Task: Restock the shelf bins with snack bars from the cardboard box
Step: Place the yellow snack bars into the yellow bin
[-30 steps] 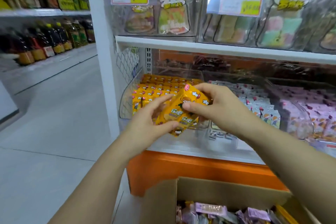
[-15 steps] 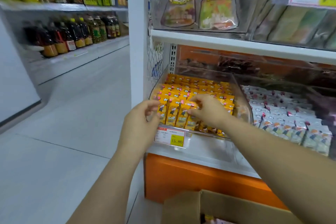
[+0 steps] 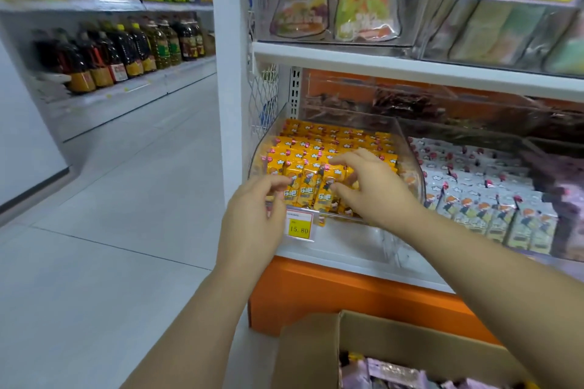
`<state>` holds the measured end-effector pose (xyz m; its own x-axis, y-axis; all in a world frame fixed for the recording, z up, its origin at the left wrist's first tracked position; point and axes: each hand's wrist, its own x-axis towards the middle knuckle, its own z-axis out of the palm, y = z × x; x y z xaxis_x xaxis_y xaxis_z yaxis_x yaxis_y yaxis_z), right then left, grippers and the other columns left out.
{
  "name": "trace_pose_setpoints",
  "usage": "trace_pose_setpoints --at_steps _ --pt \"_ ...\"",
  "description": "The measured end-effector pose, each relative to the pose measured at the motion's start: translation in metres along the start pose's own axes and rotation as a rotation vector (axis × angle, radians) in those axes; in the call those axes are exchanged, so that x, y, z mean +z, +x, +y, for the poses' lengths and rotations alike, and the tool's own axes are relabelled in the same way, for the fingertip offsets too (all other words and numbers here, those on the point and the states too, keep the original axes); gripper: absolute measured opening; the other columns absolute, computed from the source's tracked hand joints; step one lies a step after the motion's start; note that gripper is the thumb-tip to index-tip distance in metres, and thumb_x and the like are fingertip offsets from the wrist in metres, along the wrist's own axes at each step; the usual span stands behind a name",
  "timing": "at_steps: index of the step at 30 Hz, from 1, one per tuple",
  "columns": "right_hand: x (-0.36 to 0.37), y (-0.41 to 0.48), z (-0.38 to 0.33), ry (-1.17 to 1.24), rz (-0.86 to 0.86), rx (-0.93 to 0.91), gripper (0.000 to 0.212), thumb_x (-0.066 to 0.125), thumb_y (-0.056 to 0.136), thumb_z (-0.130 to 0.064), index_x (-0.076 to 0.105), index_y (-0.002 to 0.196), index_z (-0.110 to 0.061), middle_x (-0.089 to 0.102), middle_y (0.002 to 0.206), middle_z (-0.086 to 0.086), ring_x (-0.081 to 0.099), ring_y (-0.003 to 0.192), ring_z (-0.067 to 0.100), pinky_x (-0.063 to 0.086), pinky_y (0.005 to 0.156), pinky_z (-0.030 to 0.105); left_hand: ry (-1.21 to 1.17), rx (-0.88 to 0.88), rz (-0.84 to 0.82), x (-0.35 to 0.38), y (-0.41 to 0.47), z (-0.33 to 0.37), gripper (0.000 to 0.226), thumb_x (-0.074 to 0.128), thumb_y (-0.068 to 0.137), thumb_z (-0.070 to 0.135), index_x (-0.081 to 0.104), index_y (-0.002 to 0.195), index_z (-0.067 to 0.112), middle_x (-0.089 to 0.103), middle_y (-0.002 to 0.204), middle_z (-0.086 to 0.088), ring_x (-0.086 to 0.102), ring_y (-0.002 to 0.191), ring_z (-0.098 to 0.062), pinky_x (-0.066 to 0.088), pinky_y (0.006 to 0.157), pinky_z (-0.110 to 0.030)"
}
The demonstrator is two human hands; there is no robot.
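Yellow snack bars (image 3: 316, 148) fill a clear shelf bin (image 3: 412, 167) in tidy rows on the lower shelf. My right hand (image 3: 376, 189) reaches over the bin's front row, thumb and fingers curled round a few upright yellow bars. My left hand (image 3: 252, 218) is at the bin's front left corner, loosely curled, its fingertips touching the outermost front bars. The cardboard box (image 3: 316, 350) stands open at the bottom, below the shelf, with purple-wrapped bars (image 3: 392, 371) inside.
A price tag (image 3: 298, 226) marked 15.80 hangs on the bin's front. A neighbouring bin of white-wrapped bars (image 3: 480, 199) sits to the right. An upper shelf (image 3: 410, 68) overhangs the bins. The tiled aisle floor (image 3: 110, 230) runs along the left, past shelves of bottles (image 3: 126, 47).
A second ago both hands held a bundle of yellow bars in front of the shelf. They carried it into the bin, and it now stands in the front row.
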<state>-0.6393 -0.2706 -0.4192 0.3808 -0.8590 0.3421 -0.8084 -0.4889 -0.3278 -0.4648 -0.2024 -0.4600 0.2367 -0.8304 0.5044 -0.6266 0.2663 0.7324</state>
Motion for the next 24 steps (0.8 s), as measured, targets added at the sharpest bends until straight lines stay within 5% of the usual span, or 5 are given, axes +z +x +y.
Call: trace_pose_setpoints --at_steps 6,13,16,19,24 --pt "-0.015 -0.091 0.002 0.140 0.078 -0.058 0.023 0.063 0.088 -0.017 0.064 0.111 -0.021 0.056 0.101 -0.011 0.053 0.079 0.001 0.041 0.070 0.019 -0.014 0.161 -0.198 0.032 -0.048 0.015 0.021 0.054 0.092 0.010 0.067 0.104 0.020 0.063 0.100 0.011 0.054 0.091 0.001 0.041 0.079 -0.008" --pt "0.031 -0.214 0.072 0.219 -0.060 0.315 0.028 0.063 0.088 -0.016 0.063 0.114 -0.026 0.051 0.088 -0.024 0.050 0.078 -0.006 0.038 0.067 0.007 -0.076 -0.140 -0.304 0.083 -0.126 -0.005 0.021 0.057 0.093 0.012 0.064 0.099 0.031 0.062 0.093 0.023 0.054 0.086 0.015 0.041 0.076 -0.003" --pt "0.051 -0.248 0.108 0.223 -0.144 0.440 0.030 0.061 0.090 -0.015 0.061 0.119 -0.021 0.054 0.098 -0.015 0.050 0.081 -0.001 0.038 0.073 0.008 0.008 -0.182 -0.465 0.105 -0.145 -0.010 0.020 0.054 0.095 0.016 0.064 0.101 0.033 0.062 0.096 0.023 0.054 0.088 0.012 0.040 0.077 -0.003" --pt "0.070 -0.273 0.146 0.210 -0.231 0.566 0.032 0.060 0.090 -0.019 0.059 0.122 -0.018 0.060 0.113 -0.002 0.056 0.096 0.014 0.042 0.079 0.020 0.165 -0.106 -0.586 0.122 -0.154 -0.018 0.021 0.053 0.095 0.024 0.062 0.104 0.040 0.064 0.100 0.021 0.060 0.092 0.000 0.051 0.082 -0.024" --pt "0.087 -0.314 0.191 0.189 -0.444 0.660 0.049 0.059 0.090 -0.018 0.046 0.137 -0.019 0.054 0.134 0.006 0.052 0.119 0.025 0.043 0.094 0.028 0.282 -0.042 -0.991 0.150 -0.170 -0.015 0.028 0.049 0.096 0.016 0.058 0.122 0.023 0.058 0.113 0.003 0.058 0.098 -0.013 0.047 0.082 -0.025"
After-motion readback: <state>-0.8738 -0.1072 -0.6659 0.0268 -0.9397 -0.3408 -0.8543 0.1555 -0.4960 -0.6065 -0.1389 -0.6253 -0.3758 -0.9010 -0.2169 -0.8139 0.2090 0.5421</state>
